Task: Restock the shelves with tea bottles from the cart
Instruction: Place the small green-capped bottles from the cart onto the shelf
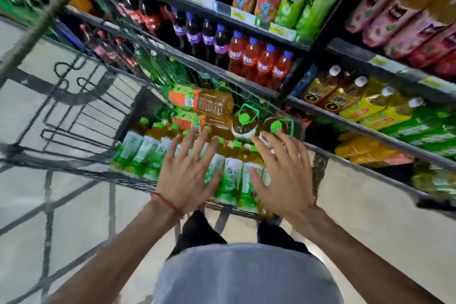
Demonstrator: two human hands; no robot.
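Heavy motion blur, head view looking down. Left hand [187, 175] is released: fingers spread and straight, palm down, holding nothing, above the tea bottles [232, 180] in the cart [74, 164]. Right hand [283, 180] is the same, spread flat with nothing grasped, just beside the left with a gap between them. Whether either hand touches the bottles, cannot tell. There is a red string bracelet [167, 202] on the left wrist.

The tea bottles have green-and-white labels and green caps and are packed in rows across the near part of the cart, under and between both hands. Further in stand two big jugs [245, 118] with green caps and green carry handles; the right fingertips are close to the right-hand one, contact unclear. An amber bottle with an orange label [212, 103] lies on its side behind them.

The shelves [345, 126] run along the right and top, just beside the cart. They hold red drinks with blue caps [261, 64], dark bottles with purple labels [195, 37] and yellow-labelled bottles with white caps [370, 106]. A grey shirt [246, 274] fills the bottom centre, with pale floor [370, 205] below the shelves.
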